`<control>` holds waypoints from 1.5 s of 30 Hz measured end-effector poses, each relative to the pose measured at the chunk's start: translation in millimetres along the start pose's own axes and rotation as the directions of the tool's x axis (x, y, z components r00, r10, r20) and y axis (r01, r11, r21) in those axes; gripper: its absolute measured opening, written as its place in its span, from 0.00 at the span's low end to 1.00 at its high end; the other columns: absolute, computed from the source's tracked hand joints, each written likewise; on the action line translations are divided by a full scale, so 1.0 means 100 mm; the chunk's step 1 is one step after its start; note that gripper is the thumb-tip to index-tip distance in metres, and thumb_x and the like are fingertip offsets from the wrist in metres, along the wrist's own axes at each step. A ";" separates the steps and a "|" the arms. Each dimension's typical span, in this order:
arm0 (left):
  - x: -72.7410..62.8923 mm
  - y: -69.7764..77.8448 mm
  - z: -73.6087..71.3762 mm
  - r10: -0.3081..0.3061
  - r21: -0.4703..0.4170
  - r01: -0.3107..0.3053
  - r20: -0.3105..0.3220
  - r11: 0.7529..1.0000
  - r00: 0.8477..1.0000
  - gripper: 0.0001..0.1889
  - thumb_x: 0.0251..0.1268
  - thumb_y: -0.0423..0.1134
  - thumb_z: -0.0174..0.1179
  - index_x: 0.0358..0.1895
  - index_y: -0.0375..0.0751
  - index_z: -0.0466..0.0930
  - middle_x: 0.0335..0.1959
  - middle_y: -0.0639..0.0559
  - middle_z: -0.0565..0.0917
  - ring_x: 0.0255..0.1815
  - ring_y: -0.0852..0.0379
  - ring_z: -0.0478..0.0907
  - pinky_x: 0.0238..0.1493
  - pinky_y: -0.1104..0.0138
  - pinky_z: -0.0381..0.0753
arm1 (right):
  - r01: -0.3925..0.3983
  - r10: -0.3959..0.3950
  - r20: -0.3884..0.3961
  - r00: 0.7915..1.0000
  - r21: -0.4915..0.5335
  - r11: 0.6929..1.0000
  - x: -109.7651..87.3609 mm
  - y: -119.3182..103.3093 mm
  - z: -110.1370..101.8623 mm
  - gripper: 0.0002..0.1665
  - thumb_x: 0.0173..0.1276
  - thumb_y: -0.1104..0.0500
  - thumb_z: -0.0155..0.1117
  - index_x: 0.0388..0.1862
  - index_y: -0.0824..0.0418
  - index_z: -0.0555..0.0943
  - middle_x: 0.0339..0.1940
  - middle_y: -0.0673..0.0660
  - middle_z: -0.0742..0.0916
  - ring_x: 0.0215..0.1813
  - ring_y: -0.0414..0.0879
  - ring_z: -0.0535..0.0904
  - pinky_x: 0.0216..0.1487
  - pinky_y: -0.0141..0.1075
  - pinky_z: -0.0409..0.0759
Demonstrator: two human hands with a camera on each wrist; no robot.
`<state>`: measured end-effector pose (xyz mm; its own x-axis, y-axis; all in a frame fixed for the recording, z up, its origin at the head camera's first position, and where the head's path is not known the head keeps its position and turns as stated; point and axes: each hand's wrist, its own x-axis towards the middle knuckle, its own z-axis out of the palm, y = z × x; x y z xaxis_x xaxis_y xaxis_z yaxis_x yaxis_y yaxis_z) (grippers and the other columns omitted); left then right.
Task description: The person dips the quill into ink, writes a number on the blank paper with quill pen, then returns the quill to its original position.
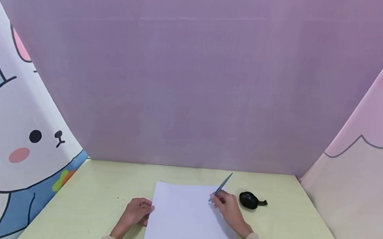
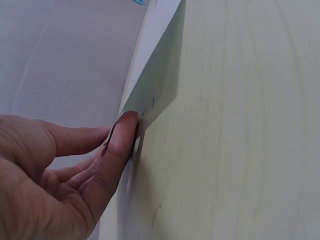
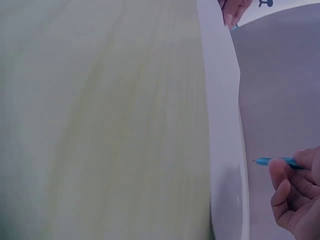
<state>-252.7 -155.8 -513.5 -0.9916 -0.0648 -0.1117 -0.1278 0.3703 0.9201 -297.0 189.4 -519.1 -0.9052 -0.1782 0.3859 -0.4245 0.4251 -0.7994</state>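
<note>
White paper sheet (image 1: 180,216) was pinched at its left edge by the left hand (image 1: 136,209), seemingly for steadiness; blue pen (image 1: 224,183) was gripped tip-down by the right hand (image 1: 230,211) over the sheet's upper right, presumably for control.

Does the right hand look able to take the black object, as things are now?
Probably yes: the black object lies beside the right hand, with nothing seen between them. The hand holds the pen, though, and might need to put it down first.
</note>
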 end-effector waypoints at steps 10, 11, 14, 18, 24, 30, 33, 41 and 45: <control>0.02 0.09 0.03 0.012 0.000 -0.012 0.025 1.000 1.000 0.12 0.68 0.28 0.64 0.50 0.21 0.81 0.29 0.45 0.86 0.26 0.56 0.84 0.27 0.61 0.90 | -0.020 0.020 0.032 0.999 0.010 1.000 0.09 -0.05 0.05 0.07 0.75 0.64 0.68 0.37 0.67 0.87 0.28 0.59 0.89 0.26 0.43 0.83 0.26 0.27 0.76; 0.02 0.08 0.04 0.008 -0.002 -0.008 0.028 1.000 1.000 0.12 0.68 0.28 0.64 0.50 0.21 0.81 0.29 0.45 0.85 0.26 0.56 0.84 0.27 0.61 0.90 | -0.028 0.028 0.039 0.999 0.009 1.000 0.10 -0.05 0.05 0.07 0.75 0.64 0.68 0.36 0.67 0.87 0.28 0.59 0.89 0.26 0.43 0.84 0.26 0.27 0.77; 0.01 0.06 0.05 0.003 -0.013 -0.002 0.036 1.000 0.999 0.12 0.68 0.27 0.64 0.50 0.21 0.81 0.29 0.45 0.85 0.26 0.56 0.83 0.27 0.61 0.90 | -0.049 0.049 0.054 0.997 0.000 0.999 0.09 -0.05 0.07 0.08 0.74 0.64 0.68 0.34 0.66 0.87 0.28 0.58 0.90 0.26 0.41 0.83 0.26 0.27 0.77; 0.00 0.05 0.06 0.008 -0.017 -0.007 0.037 1.000 0.999 0.13 0.68 0.27 0.63 0.50 0.20 0.80 0.29 0.45 0.85 0.27 0.56 0.83 0.28 0.61 0.90 | -0.061 0.061 0.051 0.997 -0.004 0.998 0.10 -0.04 0.09 0.07 0.74 0.64 0.68 0.34 0.66 0.86 0.27 0.57 0.89 0.25 0.38 0.83 0.26 0.27 0.77; 0.01 0.04 0.06 0.018 -0.025 -0.017 0.036 1.000 0.999 0.13 0.68 0.28 0.64 0.50 0.20 0.80 0.31 0.43 0.86 0.28 0.54 0.85 0.28 0.61 0.90 | -0.057 0.057 0.042 0.998 0.012 0.998 0.10 -0.06 0.11 0.06 0.74 0.65 0.68 0.36 0.68 0.87 0.27 0.58 0.89 0.27 0.44 0.84 0.26 0.28 0.77; 0.01 0.00 0.07 0.012 -0.047 -0.010 0.045 0.999 0.999 0.13 0.67 0.27 0.63 0.50 0.20 0.80 0.30 0.44 0.87 0.27 0.55 0.85 0.27 0.62 0.90 | -0.060 0.059 0.038 0.998 0.012 0.998 0.08 -0.05 0.15 0.05 0.73 0.66 0.68 0.37 0.67 0.87 0.27 0.58 0.89 0.26 0.42 0.84 0.26 0.27 0.77; 0.01 0.00 0.08 0.014 -0.049 -0.011 0.048 0.999 0.999 0.13 0.67 0.27 0.63 0.50 0.21 0.80 0.29 0.45 0.87 0.27 0.56 0.85 0.27 0.62 0.90 | -0.039 0.038 0.036 0.999 0.032 0.999 0.07 -0.05 0.17 0.05 0.73 0.66 0.69 0.37 0.68 0.87 0.27 0.59 0.89 0.26 0.42 0.84 0.26 0.28 0.78; 0.00 0.02 0.10 0.021 0.031 -0.022 0.047 0.999 0.999 0.12 0.68 0.29 0.63 0.49 0.22 0.81 0.27 0.47 0.85 0.25 0.57 0.84 0.26 0.63 0.89 | -0.042 0.041 0.041 0.998 0.034 0.999 0.07 -0.08 0.22 0.05 0.73 0.65 0.69 0.37 0.68 0.87 0.28 0.59 0.89 0.27 0.46 0.85 0.27 0.27 0.78; 0.01 0.02 0.10 0.025 0.028 -0.026 0.050 0.999 0.998 0.12 0.68 0.29 0.63 0.50 0.22 0.81 0.28 0.46 0.86 0.25 0.57 0.84 0.27 0.63 0.90 | -0.034 0.033 0.037 0.999 0.028 0.999 0.08 -0.08 0.22 0.06 0.73 0.65 0.68 0.37 0.67 0.87 0.28 0.60 0.89 0.27 0.47 0.85 0.27 0.27 0.78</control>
<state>-253.9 -145.5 -515.3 -0.9942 -0.0091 -0.1075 -0.1022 0.3975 0.9119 -301.2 164.8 -519.5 -0.9187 -0.1971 0.3423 -0.3943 0.4056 -0.8246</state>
